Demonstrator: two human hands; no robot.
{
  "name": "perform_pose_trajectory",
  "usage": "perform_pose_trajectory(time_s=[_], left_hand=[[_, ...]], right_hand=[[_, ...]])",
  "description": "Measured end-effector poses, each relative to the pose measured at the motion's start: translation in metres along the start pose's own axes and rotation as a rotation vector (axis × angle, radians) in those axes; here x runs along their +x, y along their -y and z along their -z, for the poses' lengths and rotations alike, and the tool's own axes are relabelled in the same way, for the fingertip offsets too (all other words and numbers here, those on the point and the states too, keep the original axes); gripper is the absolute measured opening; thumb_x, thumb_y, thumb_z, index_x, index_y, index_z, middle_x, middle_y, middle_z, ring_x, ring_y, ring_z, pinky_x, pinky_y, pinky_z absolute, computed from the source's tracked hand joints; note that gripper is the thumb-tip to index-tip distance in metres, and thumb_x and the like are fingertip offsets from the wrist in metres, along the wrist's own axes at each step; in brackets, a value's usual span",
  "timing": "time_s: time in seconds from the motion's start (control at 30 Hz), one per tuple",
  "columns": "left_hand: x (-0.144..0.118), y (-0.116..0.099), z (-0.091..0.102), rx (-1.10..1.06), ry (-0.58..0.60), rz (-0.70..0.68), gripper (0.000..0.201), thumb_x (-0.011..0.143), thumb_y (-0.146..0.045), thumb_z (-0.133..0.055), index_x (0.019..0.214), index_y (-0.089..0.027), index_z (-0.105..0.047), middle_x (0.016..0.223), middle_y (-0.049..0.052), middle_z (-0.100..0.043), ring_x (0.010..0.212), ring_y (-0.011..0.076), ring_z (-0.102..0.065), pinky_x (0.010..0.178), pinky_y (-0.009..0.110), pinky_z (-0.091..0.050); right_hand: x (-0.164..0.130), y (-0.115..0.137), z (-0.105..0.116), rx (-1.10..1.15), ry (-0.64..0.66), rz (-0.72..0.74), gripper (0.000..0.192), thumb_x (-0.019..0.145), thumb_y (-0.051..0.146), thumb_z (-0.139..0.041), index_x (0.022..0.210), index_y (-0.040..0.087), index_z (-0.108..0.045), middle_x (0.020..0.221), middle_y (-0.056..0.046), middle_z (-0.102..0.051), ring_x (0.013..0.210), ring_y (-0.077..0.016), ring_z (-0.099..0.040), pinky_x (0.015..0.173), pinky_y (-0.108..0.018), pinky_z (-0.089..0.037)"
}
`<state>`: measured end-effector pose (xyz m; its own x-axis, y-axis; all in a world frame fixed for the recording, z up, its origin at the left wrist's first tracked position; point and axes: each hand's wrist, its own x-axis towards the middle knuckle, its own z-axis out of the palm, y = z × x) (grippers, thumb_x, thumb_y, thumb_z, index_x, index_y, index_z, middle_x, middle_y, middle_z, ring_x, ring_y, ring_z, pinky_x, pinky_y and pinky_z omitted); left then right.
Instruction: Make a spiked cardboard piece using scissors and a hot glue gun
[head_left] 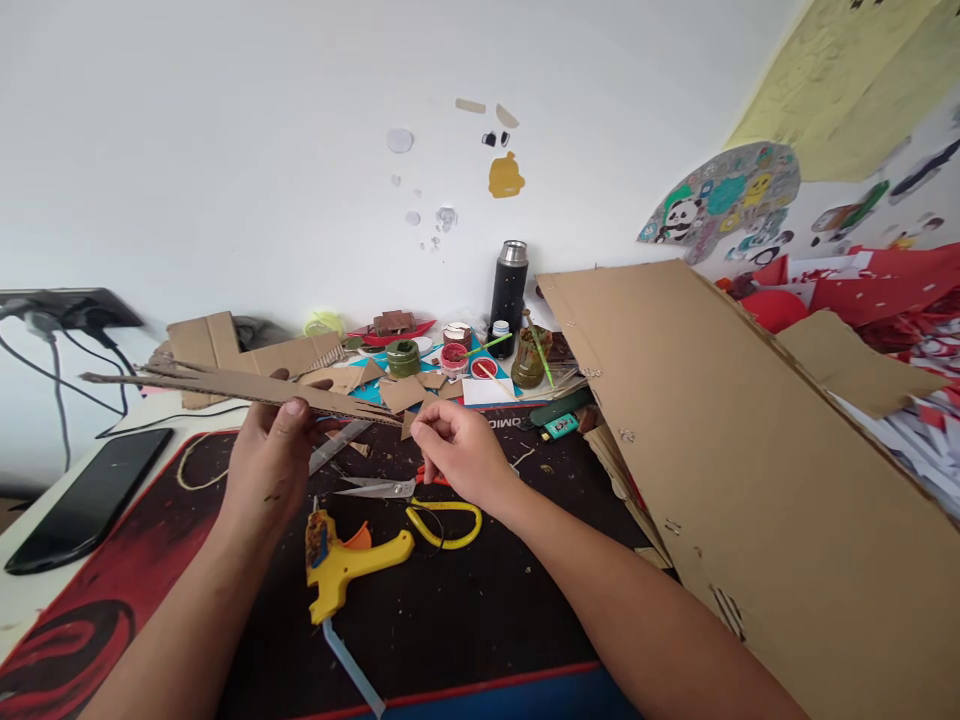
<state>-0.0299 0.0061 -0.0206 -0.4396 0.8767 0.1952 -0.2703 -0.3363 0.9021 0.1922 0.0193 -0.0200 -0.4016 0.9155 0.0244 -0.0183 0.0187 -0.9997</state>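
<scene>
While a yellow plastic glue gun [341,568] lies nearest, silver-bladed scissors [386,489] just beyond, I see the left hand [264,455] pinching a long brown corrugated-cardboard strip [225,385] above the black-and-red mat [465,620]. The right hand [459,448] curls by its end — whether gripping it, I cannot tell — and a black cylindrical flask [508,290] stands farther back.

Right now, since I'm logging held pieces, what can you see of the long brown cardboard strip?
The long, narrow brown cardboard strip looks corrugated, with ridges showing along its lower edge. Its left end splits into thin prongs; the right end narrows and looks slit. It is raised above the black-and-red desk mat, sloping slightly down to the right. The left hand grips it right of its middle. The right hand is at its right end; contact is unclear.
</scene>
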Motion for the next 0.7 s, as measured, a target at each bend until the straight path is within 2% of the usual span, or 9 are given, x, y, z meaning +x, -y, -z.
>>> perform_pose_trajectory(time_s=[0.13, 0.23, 0.4, 0.57, 0.7], left_hand=[[0.003, -0.003, 0.000, -0.019, -0.010, -0.022, 0.067, 0.063, -0.054, -0.103, 0.115, -0.025, -0.072, 0.108, 0.003, -0.080, 0.089, 0.0187, -0.072, 0.073, 0.029, -0.060], [0.007, -0.007, 0.001, -0.031, -0.026, -0.032, 0.064, 0.061, -0.057, -0.103, 0.108, -0.024, -0.074, 0.107, 0.003, -0.081, 0.091, 0.0190, -0.074, 0.073, 0.027, -0.060], [0.010, -0.008, 0.003, -0.045, -0.046, -0.020, 0.060, 0.060, -0.058, -0.103, 0.101, -0.025, -0.076, 0.102, 0.002, -0.082, 0.087, 0.0184, -0.076, 0.071, 0.026, -0.061], [0.007, -0.004, 0.000, -0.034, -0.035, -0.013, 0.059, 0.062, -0.059, -0.102, 0.102, -0.025, -0.077, 0.107, 0.004, -0.083, 0.089, 0.0191, -0.076, 0.069, 0.026, -0.061], [0.005, -0.003, -0.001, -0.018, -0.019, -0.020, 0.056, 0.065, -0.058, -0.101, 0.103, -0.026, -0.076, 0.104, 0.003, -0.082, 0.090, 0.0191, -0.074, 0.071, 0.027, -0.062]], right_hand=[[0.003, 0.000, 0.002, 0.080, -0.039, -0.019, 0.012, 0.097, 0.026, -0.060, 0.086, 0.022, -0.057, 0.058, 0.010, -0.054, 0.042, -0.0110, -0.060, 0.046, -0.022, -0.043], [0.007, -0.001, 0.006, 0.153, -0.085, -0.017, 0.014, 0.095, 0.031, -0.058, 0.084, 0.023, -0.054, 0.053, 0.012, -0.045, 0.036, -0.0105, -0.053, 0.042, -0.022, -0.037], [0.007, 0.001, 0.009, 0.117, -0.091, 0.006, 0.023, 0.096, 0.037, -0.059, 0.079, 0.024, -0.050, 0.052, 0.012, -0.038, 0.038, -0.0088, -0.044, 0.042, -0.023, -0.029], [0.001, -0.004, 0.005, -0.121, 0.002, 0.040, 0.032, 0.104, 0.042, -0.058, 0.079, 0.023, -0.054, 0.053, 0.009, -0.044, 0.043, -0.0100, -0.046, 0.049, -0.024, -0.034], [0.001, -0.009, 0.001, -0.216, 0.064, 0.010, 0.015, 0.103, 0.031, -0.060, 0.091, 0.022, -0.061, 0.067, 0.005, -0.062, 0.054, -0.0125, -0.063, 0.059, -0.025, -0.046]])
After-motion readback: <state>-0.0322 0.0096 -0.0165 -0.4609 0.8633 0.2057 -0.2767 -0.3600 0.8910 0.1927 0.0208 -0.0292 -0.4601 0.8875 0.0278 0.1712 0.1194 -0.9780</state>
